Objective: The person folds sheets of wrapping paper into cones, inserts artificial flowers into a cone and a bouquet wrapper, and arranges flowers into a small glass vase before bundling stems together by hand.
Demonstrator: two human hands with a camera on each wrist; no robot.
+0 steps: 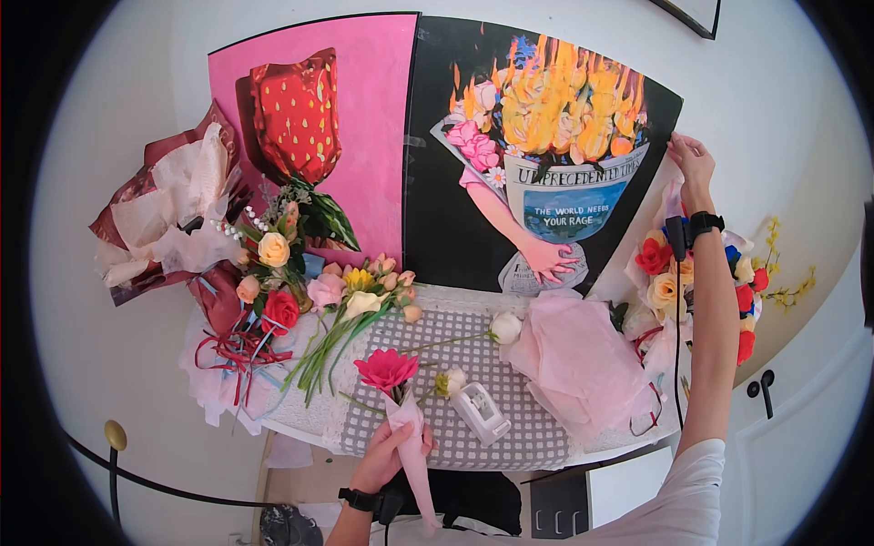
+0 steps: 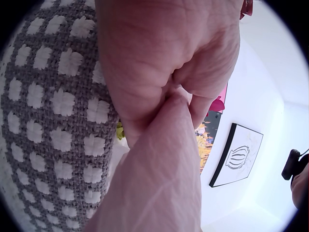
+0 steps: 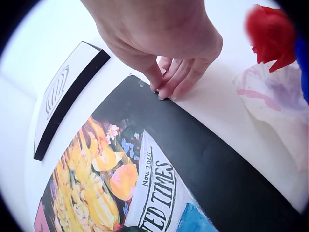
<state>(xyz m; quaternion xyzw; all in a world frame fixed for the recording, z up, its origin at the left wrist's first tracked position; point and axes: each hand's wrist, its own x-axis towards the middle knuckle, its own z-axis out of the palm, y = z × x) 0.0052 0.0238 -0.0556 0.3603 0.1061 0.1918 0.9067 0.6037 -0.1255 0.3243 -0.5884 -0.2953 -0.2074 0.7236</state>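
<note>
My left hand point(image 1: 387, 455) grips a single bright pink flower point(image 1: 387, 371) by its cone of pale pink wrapping paper point(image 1: 417, 478), upright near the table's front edge. In the left wrist view the paper tail point(image 2: 154, 169) hangs below the curled fingers. Raised at the far right, my right hand point(image 1: 694, 171) pinches the upper right edge of a black poster point(image 1: 430, 173) painted with a burning bouquet. Thumb and fingertips meet at that edge of the poster point(image 3: 222, 159) in the right wrist view.
On the checked cloth point(image 1: 364, 419) lie a white boxy device point(image 1: 480, 414) and white flowers point(image 1: 505, 328). Loose stems point(image 1: 332, 350) and red ribbons point(image 1: 241, 359) lie left. Pink paper point(image 1: 574, 359) and a colourful bouquet point(image 1: 663, 289) are at right. A pink poster point(image 1: 378, 109) adjoins the black one.
</note>
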